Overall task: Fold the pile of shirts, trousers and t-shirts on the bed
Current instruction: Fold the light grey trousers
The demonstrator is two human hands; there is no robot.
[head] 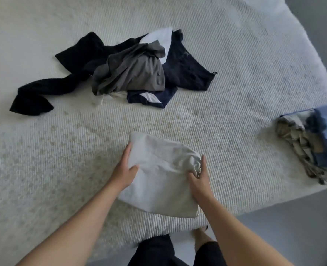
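Your left hand (127, 170) grips the pale folded garment (159, 181) at its left edge, thumb on top; your right hand (199, 178) pinches its bunched right side. It lies on the ribbed white bedspread (226, 83) near the bed's corner. Beyond your fingertips sits the unfolded pile (132, 73). Right of them, blurred, perhaps folded clothes (316, 143). Grey floor (285, 227) borders the bed.

My arms are bare to the elbows, no sleeves showing. I wear dark shorts (155, 250), and my feet (201, 237) are bare.
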